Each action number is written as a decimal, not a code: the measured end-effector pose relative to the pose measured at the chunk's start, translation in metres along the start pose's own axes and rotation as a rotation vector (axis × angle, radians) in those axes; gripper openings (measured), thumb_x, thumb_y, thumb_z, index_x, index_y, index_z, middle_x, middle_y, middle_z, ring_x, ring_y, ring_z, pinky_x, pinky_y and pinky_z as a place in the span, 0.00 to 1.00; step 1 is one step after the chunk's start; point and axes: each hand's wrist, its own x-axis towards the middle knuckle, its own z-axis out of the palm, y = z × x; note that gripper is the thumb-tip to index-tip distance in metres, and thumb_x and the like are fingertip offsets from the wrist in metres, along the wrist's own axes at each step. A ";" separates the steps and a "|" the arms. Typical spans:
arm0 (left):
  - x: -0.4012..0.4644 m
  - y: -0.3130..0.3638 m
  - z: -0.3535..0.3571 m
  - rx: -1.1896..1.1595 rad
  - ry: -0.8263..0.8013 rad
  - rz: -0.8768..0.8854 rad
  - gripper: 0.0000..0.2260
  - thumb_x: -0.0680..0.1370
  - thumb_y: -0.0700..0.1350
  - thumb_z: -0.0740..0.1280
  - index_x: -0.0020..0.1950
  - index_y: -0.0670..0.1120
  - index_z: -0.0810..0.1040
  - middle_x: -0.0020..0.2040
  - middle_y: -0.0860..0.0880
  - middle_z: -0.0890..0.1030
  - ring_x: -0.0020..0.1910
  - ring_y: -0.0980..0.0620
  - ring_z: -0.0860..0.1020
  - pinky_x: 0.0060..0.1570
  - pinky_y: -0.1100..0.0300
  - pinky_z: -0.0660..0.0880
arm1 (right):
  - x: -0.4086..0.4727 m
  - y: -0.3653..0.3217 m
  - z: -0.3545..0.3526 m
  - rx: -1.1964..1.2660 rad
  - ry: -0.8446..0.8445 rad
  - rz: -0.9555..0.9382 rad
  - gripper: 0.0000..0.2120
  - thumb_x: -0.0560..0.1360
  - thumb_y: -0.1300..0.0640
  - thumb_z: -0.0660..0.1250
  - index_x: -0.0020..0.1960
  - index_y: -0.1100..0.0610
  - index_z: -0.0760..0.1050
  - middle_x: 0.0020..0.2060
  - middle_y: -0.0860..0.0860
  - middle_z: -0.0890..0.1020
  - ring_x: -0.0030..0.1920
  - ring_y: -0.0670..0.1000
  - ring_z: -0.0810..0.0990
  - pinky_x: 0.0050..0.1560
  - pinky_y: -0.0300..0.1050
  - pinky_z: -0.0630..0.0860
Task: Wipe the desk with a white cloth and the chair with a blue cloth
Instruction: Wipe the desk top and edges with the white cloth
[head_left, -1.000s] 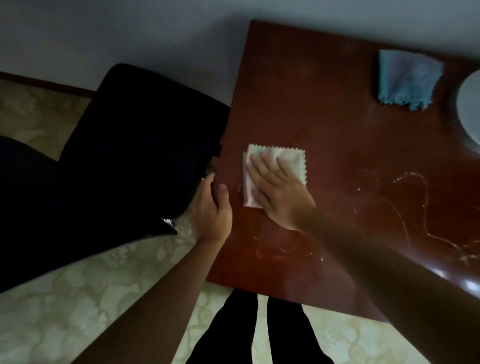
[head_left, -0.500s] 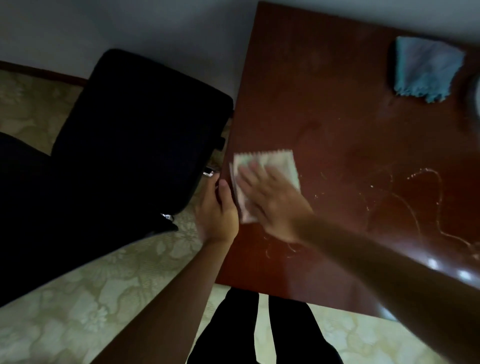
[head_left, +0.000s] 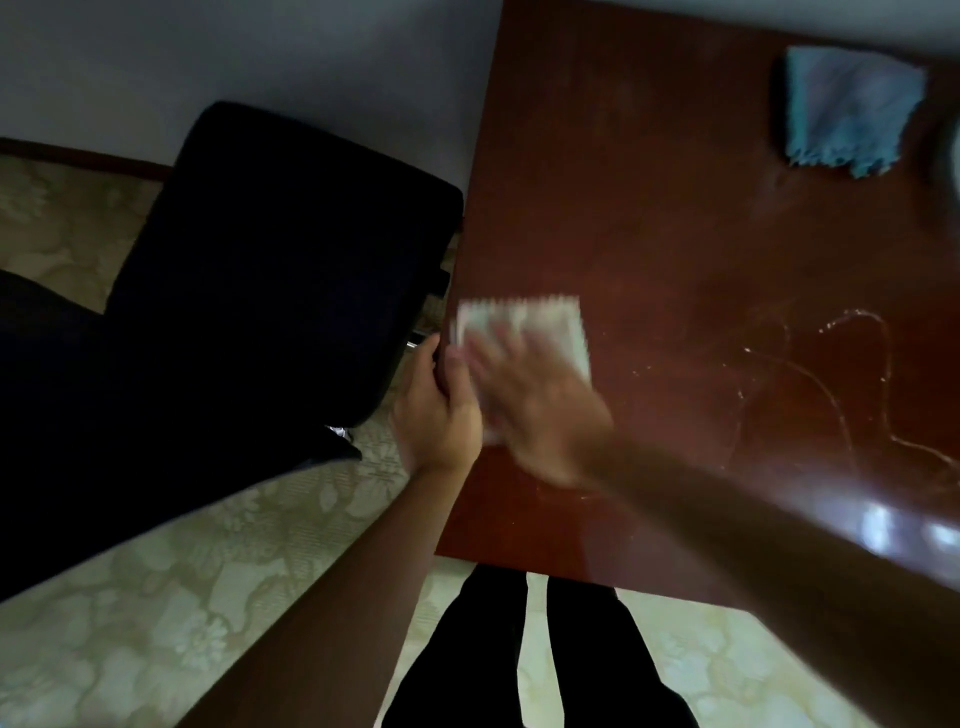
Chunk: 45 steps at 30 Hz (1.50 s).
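A folded white cloth (head_left: 540, 322) lies flat on the dark red-brown desk (head_left: 649, 208) close to its left edge. My right hand (head_left: 535, 400) presses flat on the cloth with fingers spread; it is blurred. My left hand (head_left: 439, 415) grips the desk's left edge, thumb on top, right beside the cloth. A folded blue cloth (head_left: 852, 111) rests at the far right of the desk, away from both hands. The black padded chair (head_left: 270, 260) stands to the left of the desk, almost touching it.
Thin whitish streaks (head_left: 831, 374) mark the desk right of the white cloth. A pale round object (head_left: 948, 156) shows at the right frame edge. Black trouser legs (head_left: 540, 649) stand at the desk's near edge on a patterned floor (head_left: 182, 597). A wall runs behind.
My right hand has slid the white cloth left, up against the desk's left edge and my left thumb. My left hand has kept its hold on the edge.
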 end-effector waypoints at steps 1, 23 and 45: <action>0.000 0.000 -0.001 0.015 -0.009 -0.010 0.16 0.80 0.58 0.56 0.63 0.55 0.75 0.56 0.55 0.82 0.48 0.75 0.69 0.42 0.77 0.62 | -0.030 -0.018 0.007 0.038 -0.014 -0.037 0.29 0.81 0.48 0.53 0.79 0.57 0.51 0.78 0.54 0.52 0.78 0.57 0.45 0.77 0.59 0.48; -0.001 0.009 -0.002 0.088 -0.018 -0.011 0.22 0.79 0.56 0.59 0.70 0.47 0.73 0.64 0.48 0.79 0.64 0.50 0.76 0.59 0.61 0.67 | -0.004 0.057 -0.012 0.125 0.041 -0.067 0.26 0.82 0.52 0.56 0.77 0.59 0.57 0.77 0.55 0.58 0.78 0.60 0.50 0.77 0.59 0.47; -0.002 0.012 0.001 0.226 -0.009 0.001 0.25 0.76 0.59 0.59 0.68 0.47 0.72 0.60 0.48 0.80 0.56 0.49 0.79 0.56 0.54 0.74 | 0.087 0.122 -0.038 0.100 0.150 0.147 0.28 0.80 0.50 0.56 0.77 0.58 0.57 0.77 0.54 0.58 0.78 0.60 0.49 0.76 0.56 0.49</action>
